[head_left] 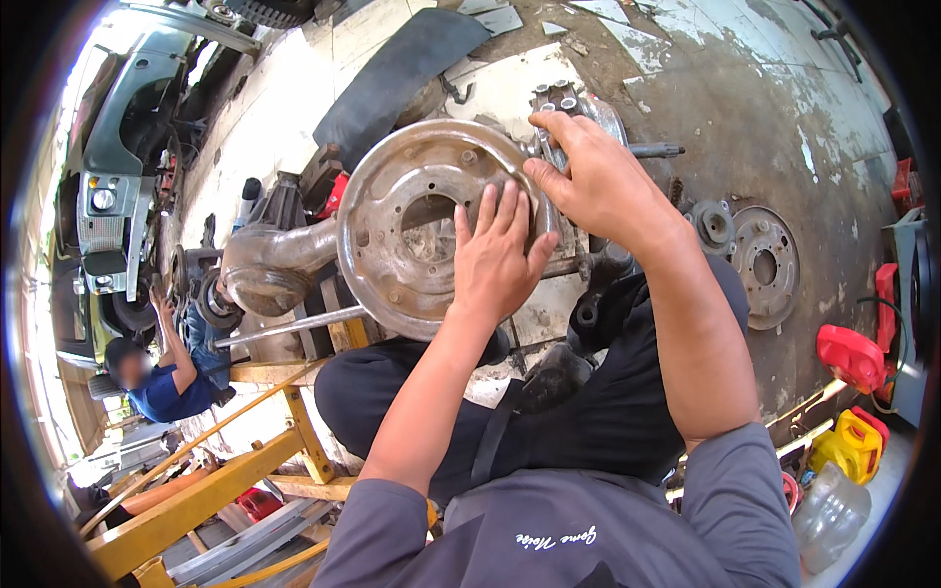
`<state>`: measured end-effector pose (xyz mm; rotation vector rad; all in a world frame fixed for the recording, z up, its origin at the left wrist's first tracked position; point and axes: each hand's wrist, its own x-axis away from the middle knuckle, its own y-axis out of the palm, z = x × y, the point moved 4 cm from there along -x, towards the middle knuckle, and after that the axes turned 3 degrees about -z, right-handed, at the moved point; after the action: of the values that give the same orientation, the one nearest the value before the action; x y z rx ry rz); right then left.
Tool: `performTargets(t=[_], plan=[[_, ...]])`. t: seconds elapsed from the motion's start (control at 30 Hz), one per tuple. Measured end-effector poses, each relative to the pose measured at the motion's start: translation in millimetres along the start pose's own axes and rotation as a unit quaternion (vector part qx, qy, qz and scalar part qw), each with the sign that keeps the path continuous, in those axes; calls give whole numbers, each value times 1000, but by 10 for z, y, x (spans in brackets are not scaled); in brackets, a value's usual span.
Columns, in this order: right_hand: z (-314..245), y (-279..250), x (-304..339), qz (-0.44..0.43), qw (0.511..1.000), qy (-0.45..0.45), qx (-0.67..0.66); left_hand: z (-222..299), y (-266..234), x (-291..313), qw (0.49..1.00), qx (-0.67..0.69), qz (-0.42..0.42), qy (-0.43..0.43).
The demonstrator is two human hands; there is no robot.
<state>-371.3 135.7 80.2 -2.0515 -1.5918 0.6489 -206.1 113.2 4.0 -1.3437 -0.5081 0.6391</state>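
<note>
A round metal brake backing plate with a large central hole stands before me, its face toward me. My left hand lies flat on its right side, fingers stretched out. At the plate's upper right rim is my right hand; its thumb rests by the rim and its forefinger reaches over a metal bracket with bolts. The thumb and forefinger are apart, and I see nothing held between them; the other fingers are partly hidden. Left of the plate extends a rusty axle housing, with a thin metal rod below it.
A second backing plate lies on the floor at right, beside a hub-like metal part. Red and yellow plastic containers stand farther right. A yellow frame crosses the lower left. Another person works near a vehicle.
</note>
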Motion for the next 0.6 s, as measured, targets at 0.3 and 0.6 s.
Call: performTargets(t=[0.3,0.6], plan=[[15,3,-21,-1,1000,-5,-3,-4,63,123,1000,-20,2,13],[42,20,-3,2,1000,0,3,7,84,195,999,-13,-43,14]])
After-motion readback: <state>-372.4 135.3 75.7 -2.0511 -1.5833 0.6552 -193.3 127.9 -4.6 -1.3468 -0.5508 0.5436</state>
